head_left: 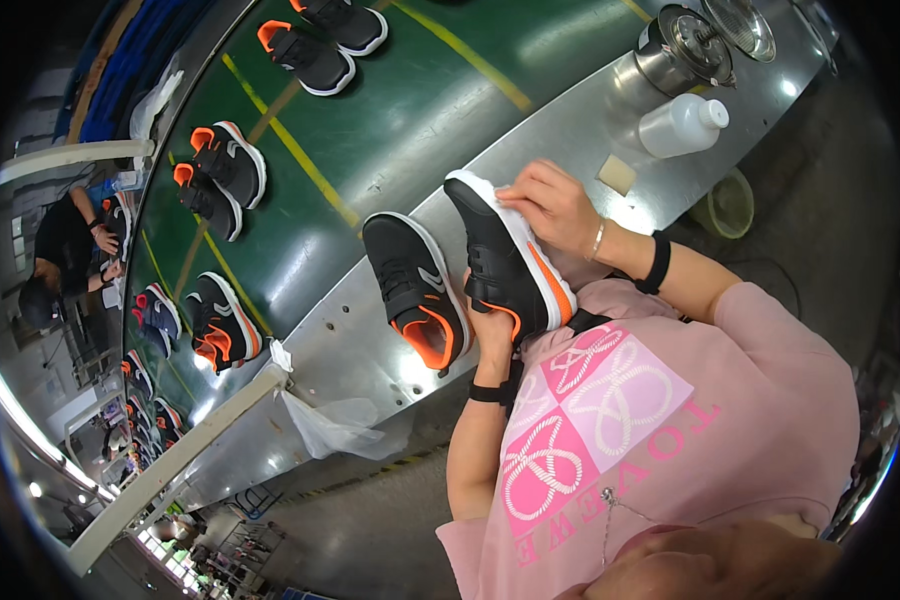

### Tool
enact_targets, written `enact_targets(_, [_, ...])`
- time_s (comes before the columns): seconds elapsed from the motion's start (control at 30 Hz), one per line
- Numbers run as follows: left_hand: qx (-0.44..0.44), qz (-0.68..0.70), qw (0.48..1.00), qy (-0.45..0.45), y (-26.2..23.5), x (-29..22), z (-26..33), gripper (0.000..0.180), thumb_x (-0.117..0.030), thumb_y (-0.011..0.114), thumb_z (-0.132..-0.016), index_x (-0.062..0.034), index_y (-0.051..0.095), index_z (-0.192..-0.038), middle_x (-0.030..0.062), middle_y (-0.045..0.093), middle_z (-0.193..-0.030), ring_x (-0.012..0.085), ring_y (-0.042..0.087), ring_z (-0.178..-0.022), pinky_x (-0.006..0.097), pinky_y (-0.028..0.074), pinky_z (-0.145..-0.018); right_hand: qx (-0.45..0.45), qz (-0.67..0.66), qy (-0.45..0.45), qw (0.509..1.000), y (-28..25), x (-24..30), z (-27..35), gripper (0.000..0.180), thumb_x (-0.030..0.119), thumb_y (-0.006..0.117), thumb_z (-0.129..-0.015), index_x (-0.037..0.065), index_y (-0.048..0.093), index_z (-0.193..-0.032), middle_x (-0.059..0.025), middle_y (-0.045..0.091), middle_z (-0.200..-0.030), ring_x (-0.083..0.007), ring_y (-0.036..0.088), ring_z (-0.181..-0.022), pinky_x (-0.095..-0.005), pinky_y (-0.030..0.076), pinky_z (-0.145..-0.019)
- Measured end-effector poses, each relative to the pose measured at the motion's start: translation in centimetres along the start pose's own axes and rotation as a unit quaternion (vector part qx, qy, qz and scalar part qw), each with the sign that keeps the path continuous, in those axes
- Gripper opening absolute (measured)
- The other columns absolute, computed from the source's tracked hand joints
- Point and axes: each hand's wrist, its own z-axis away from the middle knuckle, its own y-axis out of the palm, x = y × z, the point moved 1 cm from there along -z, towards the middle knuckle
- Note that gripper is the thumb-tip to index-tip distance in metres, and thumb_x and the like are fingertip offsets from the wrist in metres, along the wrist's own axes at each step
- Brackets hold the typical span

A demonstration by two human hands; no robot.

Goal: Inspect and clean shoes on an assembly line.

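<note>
Near the frame's centre, the left hand (488,328) has its grip clamped around the heel end of a black shoe (493,250). The right hand (553,208) touches the white sole (526,235) near the toe with curled fingers; whether that grip pinches it is hard to tell. A matching shoe (403,262) rests just beside, on the bench (355,355).
</note>
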Motion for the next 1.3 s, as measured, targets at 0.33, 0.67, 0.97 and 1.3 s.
enact_targets(0.33, [-0.002,-0.095,0.99,0.104,1.0,-1.6,-0.3,0.053,0.012,0.055,-0.088,-0.0001,0.046,-0.139,0.0091,0.057,-0.131,0.0194,0.056,-0.118,0.031,0.043,-0.104,0.034,0.044,-0.038,0.998,-1.6,0.2,1.2,0.007,0.002,0.071,-0.079,0.004,0.07,-0.086,-0.0087,0.055,-0.078,-0.0277,0.055,-0.074,-0.0372,0.047,-0.067])
enact_targets(0.67, [-0.023,-0.091,0.99,0.108,0.6,-1.1,-0.6,0.054,0.013,0.056,-0.087,-0.0001,0.047,-0.138,0.0089,0.057,-0.131,0.0187,0.056,-0.117,0.031,0.044,-0.103,0.034,0.054,-0.042,0.997,-1.2,0.0,1.3,0.01,0.0,0.069,-0.078,0.003,0.071,-0.088,-0.0098,0.055,-0.078,-0.0286,0.056,-0.074,-0.0381,0.047,-0.067])
enact_targets(0.97, [-0.057,-0.047,0.994,0.078,0.2,0.4,-0.4,0.054,0.016,0.053,-0.088,-0.0009,0.046,-0.139,0.0077,0.057,-0.131,0.0175,0.054,-0.119,0.031,0.044,-0.105,0.03,0.035,-0.035,0.998,-0.1,-0.4,-0.1,0.004,0.005,0.07,-0.081,0.004,0.07,-0.085,-0.0101,0.053,-0.078,-0.0292,0.056,-0.074,-0.0396,0.047,-0.068])
enact_targets(1.3, [-0.02,0.077,0.995,0.058,1.8,0.7,-1.1,0.047,0.013,0.049,-0.093,-0.0013,0.048,-0.138,0.0076,0.056,-0.134,0.0173,0.053,-0.12,0.029,0.04,-0.106,0.036,-0.041,0.076,0.996,0.2,0.6,-2.5,0.007,-0.001,0.066,-0.086,-0.002,0.07,-0.091,-0.0125,0.056,-0.078,-0.0256,0.057,-0.07,-0.0339,0.046,-0.063])
